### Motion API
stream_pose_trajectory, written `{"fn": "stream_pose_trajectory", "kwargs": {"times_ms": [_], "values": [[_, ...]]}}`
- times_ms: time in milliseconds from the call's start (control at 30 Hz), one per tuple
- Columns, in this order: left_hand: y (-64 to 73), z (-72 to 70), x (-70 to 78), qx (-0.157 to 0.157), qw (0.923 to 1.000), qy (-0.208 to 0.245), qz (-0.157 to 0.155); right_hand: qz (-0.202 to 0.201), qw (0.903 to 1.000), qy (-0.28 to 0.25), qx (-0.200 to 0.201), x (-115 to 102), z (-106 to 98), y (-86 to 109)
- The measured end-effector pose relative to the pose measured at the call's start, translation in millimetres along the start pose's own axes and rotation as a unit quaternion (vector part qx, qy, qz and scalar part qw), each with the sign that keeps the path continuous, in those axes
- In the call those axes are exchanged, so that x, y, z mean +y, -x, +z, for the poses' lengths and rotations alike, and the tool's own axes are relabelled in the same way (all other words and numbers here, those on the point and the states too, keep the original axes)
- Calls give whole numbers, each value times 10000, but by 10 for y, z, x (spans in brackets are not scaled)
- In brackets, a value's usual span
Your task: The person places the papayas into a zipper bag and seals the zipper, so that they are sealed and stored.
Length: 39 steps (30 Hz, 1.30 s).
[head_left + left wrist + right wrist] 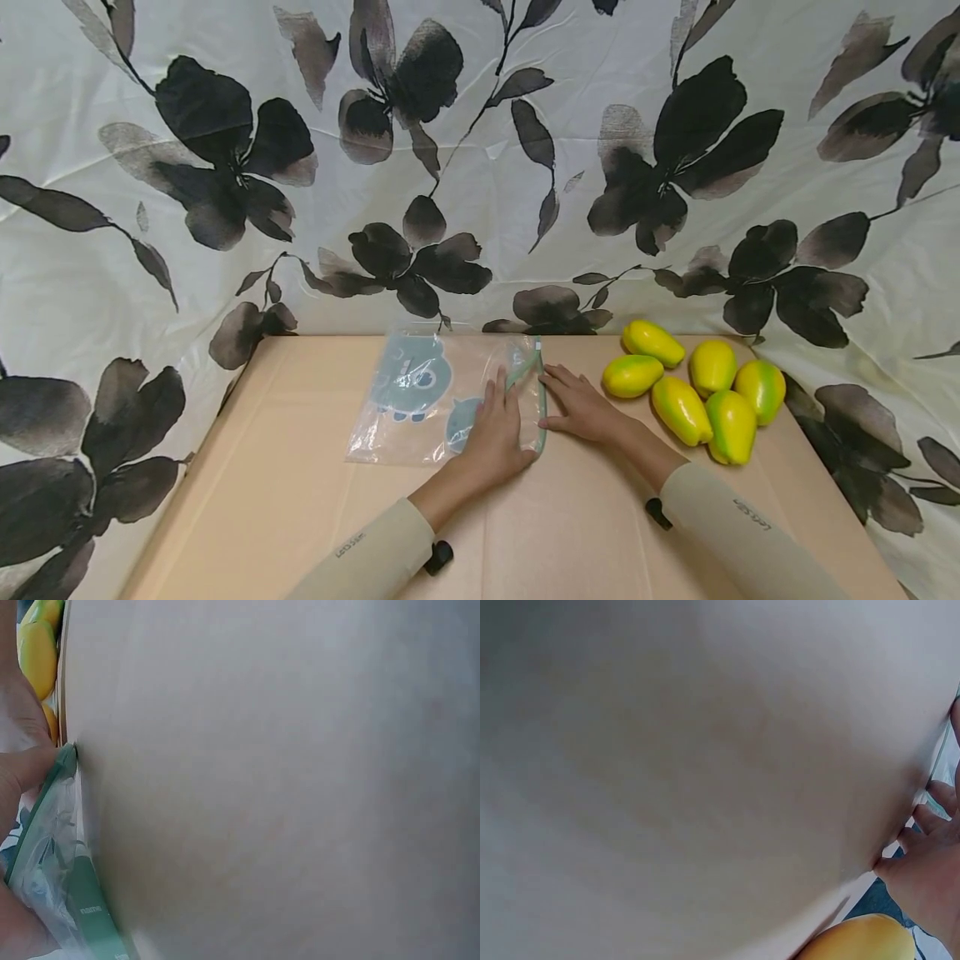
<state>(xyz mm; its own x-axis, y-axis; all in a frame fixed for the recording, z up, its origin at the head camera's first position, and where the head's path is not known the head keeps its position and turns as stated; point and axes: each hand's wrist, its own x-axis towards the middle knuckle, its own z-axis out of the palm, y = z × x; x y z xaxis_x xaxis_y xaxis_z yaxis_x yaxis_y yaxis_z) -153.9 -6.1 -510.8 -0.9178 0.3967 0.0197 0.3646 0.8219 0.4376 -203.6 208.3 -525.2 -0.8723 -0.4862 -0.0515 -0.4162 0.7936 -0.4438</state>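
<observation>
A clear plastic zip bag (408,437) with pale blue cartoon prints and a green zip edge lies flat on the cardboard-coloured surface. My left hand (497,433) rests on the bag near its zip end, fingers stretched away from me and thumb at the near corner of the edge. In the left wrist view that thumb touches the green zip strip (34,814). From the other side my right hand (588,408) touches the zip edge with spread fingers. The right wrist view catches only part of this hand (926,877), with its fingertips down on the surface.
Several yellow-green mangoes (682,410) sit grouped at the back right, beside my right forearm. The tan board (285,500) ends at a back edge, where a white cloth (525,192) with dark flowers hangs behind it.
</observation>
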Motion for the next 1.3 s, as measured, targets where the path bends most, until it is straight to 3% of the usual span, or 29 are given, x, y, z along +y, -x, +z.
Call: {"fn": "stream_pose_trajectory", "kwargs": {"times_ms": [567,867,1300], "values": [[21,-19,-27,89,9999,75,56,66,9997,-189,142,-32,42,53],[43,-22,-29,106,9999,36,119,129,9980,-603,161,-83,21,98],[75,-42,-29,83,9999,3,109,63,9951,-792,589,-173,-264,301]]}}
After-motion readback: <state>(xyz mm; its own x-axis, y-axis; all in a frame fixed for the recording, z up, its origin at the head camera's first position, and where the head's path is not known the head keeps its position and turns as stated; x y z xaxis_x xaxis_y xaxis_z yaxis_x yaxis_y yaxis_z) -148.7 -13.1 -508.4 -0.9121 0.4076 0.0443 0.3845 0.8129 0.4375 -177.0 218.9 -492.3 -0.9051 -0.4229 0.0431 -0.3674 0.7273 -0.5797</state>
